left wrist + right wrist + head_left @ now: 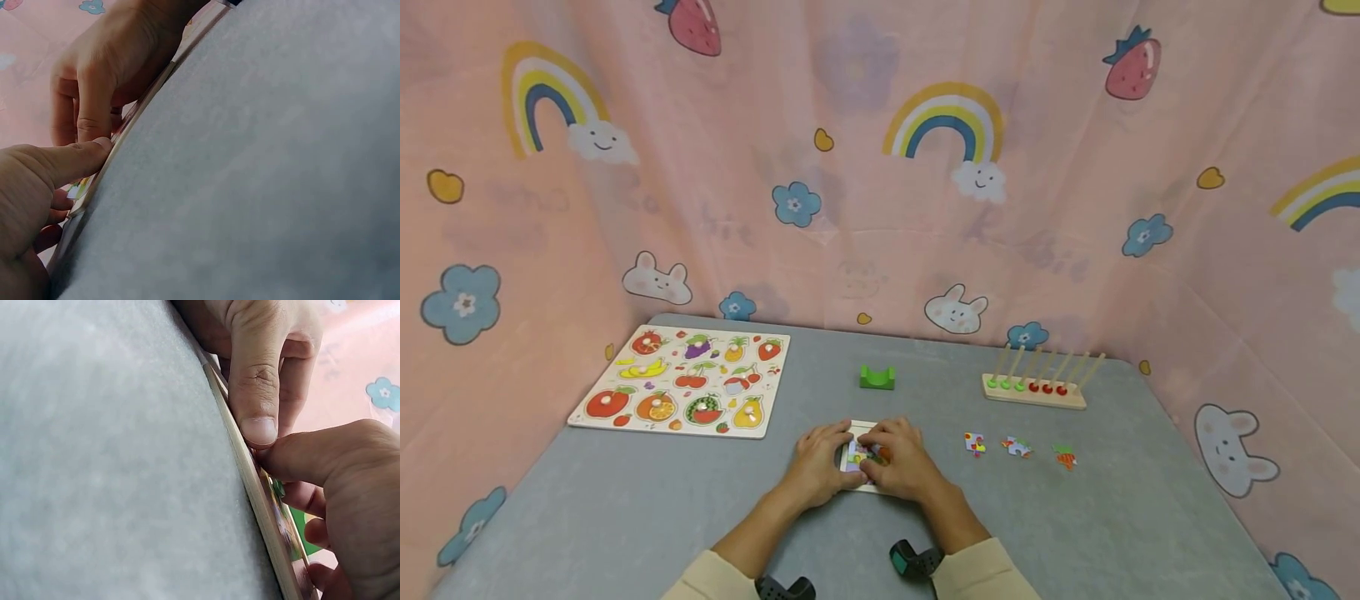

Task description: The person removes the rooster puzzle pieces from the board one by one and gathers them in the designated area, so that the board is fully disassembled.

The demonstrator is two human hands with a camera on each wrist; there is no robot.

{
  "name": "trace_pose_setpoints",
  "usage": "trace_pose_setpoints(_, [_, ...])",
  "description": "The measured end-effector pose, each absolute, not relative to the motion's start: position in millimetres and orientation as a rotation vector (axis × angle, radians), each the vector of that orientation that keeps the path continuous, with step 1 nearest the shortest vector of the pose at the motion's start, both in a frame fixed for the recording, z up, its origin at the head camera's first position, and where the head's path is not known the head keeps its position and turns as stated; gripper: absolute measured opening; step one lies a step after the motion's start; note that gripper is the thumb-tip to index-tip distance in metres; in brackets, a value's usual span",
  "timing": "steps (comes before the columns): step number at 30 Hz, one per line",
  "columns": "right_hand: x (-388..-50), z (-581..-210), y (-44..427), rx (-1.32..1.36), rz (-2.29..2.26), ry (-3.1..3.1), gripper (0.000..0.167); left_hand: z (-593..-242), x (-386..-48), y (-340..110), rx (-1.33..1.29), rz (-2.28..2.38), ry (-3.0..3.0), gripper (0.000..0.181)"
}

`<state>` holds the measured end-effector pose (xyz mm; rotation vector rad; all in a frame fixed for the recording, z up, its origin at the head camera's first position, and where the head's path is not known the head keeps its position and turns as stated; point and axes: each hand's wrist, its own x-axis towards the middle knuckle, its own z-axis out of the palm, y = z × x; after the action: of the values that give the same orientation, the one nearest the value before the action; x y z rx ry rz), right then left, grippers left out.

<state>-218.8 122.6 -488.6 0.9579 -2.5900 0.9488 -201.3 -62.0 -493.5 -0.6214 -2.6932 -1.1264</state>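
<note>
A small jigsaw board with a pale wooden rim [862,426] lies at the middle of the table's near half. My left hand [816,465] grips its left side, thumb on the near part and fingers at the far edge. From the right, my right hand [904,460] bends over the board, its thumb and fingers around a puzzle piece [876,455] that they mostly cover. In the right wrist view the two thumbs meet above the board's rim [251,487]. Three loose pieces, one purple and yellow [975,443], one mostly lilac [1017,447] and one orange-green [1065,457], lie right of the board.
A large fruit puzzle board [679,401] lies at the back left. Beyond the hands stands a green notched block [877,378]. At the back right is a wooden peg rack [1034,392] with green and red beads. A patterned pink curtain [865,250] hangs behind the table.
</note>
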Motion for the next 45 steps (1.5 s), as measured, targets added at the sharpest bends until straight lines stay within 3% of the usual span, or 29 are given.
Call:
trace_pose_setpoints(15, [-218,-480,125,0.966,0.94,-2.596,0.03,-493,-201,-63,-0.622,-1.095,-2.729,0.061])
trace_pose_setpoints(45, [-176,-411,175,0.871,1.111,-2.371,0.038,-494,-202,-61,-0.623,-1.11,-2.717,0.062])
